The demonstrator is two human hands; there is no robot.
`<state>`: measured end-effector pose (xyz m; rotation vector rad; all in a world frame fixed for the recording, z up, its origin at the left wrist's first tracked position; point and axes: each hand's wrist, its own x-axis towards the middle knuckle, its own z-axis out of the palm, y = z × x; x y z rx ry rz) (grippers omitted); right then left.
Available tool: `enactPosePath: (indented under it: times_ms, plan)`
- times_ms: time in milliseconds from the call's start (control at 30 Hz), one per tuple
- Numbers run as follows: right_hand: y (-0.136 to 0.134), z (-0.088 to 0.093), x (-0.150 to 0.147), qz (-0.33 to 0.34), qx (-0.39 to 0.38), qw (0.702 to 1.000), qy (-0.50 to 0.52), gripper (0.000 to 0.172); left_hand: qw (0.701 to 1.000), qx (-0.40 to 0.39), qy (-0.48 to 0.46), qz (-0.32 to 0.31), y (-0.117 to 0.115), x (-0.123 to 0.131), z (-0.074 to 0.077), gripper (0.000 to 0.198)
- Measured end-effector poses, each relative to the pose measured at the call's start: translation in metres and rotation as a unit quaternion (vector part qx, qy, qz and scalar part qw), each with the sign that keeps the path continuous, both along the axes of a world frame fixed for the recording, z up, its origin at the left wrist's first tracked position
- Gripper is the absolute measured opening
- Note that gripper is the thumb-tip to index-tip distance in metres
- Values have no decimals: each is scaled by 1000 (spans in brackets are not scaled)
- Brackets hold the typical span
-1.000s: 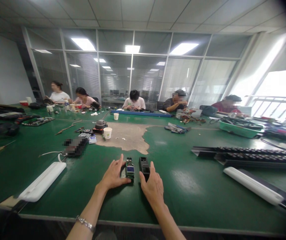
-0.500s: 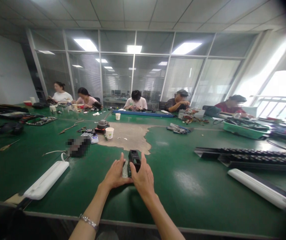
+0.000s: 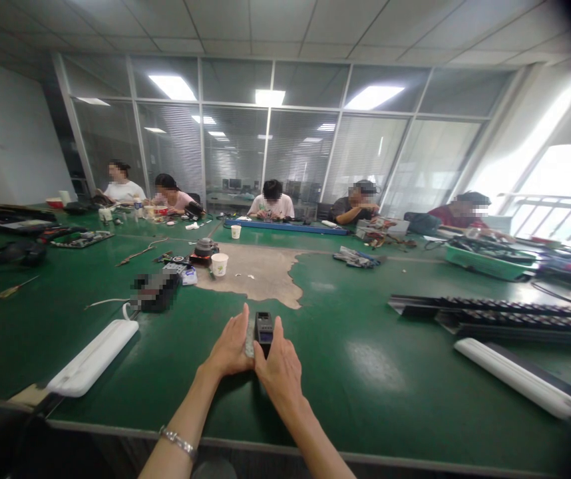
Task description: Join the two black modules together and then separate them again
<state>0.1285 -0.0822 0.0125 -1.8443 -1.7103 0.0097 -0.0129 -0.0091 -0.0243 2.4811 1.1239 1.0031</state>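
Note:
Close in front of me on the table, my right hand holds a small black device housing, its thumb at the near left edge and its straight fingers along the right side. The housing has openings on top and a bluish patch at its near end. To its left, my left hand has its fingers raised straight and its thumb lying toward the right hand. Between that thumb and fingers sits a pale grey, speckled flat piece, partly hidden; its kind cannot be made out. The piece and the housing stand side by side.
White long cases lie left and right. Black metal rails are at right, a paper cup and a blurred black device ahead to the left. A green basket holds cables. Several people sit across the table.
My right hand has shifted slightly left and down with the black housing, which now stands closer to the pale piece and shows its near end. My left hand has hardly moved.

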Motion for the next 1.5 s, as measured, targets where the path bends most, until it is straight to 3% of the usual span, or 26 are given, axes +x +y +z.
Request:
enactPosePath:
  times_ms: [233, 367, 633, 933, 1500]
  plan:
    - [4, 6, -3, -12, -7, 1000, -19, 87, 1000, -14, 25, 9, -2, -1, 3, 108]
    - [8, 9, -4, -11, -23, 1000, -6, 77, 999, -14, 25, 14, -5, 0, 7, 104]
    - [16, 28, 23, -17, 42, 996, 73, 74, 998, -48, 42, 26, -5, 1, 8, 121]
    - [8, -3, 66, -59, 43, 996, 43, 71, 997, -66, 42, 11, -6, 1, 14, 123]
    - [5, -22, 70, -70, 39, 997, -3, 71, 996, -67, 51, -2, -5, 3, 13, 120]
